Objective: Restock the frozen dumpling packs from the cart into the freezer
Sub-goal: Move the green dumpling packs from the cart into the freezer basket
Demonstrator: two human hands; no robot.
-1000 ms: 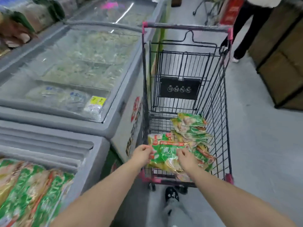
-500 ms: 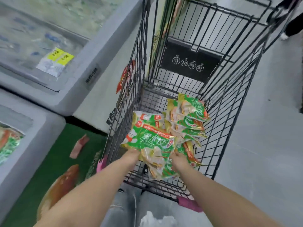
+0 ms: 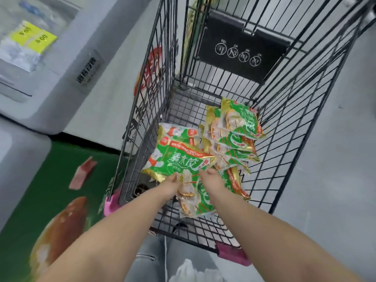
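Note:
I look down into a black wire shopping cart (image 3: 289,127). Several green and gold dumpling packs (image 3: 238,127) lie piled on its floor. My left hand (image 3: 172,181) and my right hand (image 3: 211,177) both reach into the cart and grip the near edge of the top dumpling pack (image 3: 179,157), which is green with white lettering. More packs lie under and beside it. The grey chest freezer (image 3: 67,78) stands to the left of the cart, only its corner in view.
A green floor decal with food pictures (image 3: 50,190) lies at the lower left. Pink plastic bumpers (image 3: 234,254) cap the cart's near corners. A black warning panel (image 3: 240,51) hangs on the cart's far wall. Grey floor lies to the right.
The view has tilted down and closer into the cart. Both hands have kept hold of the top pack and raised it slightly off the pile.

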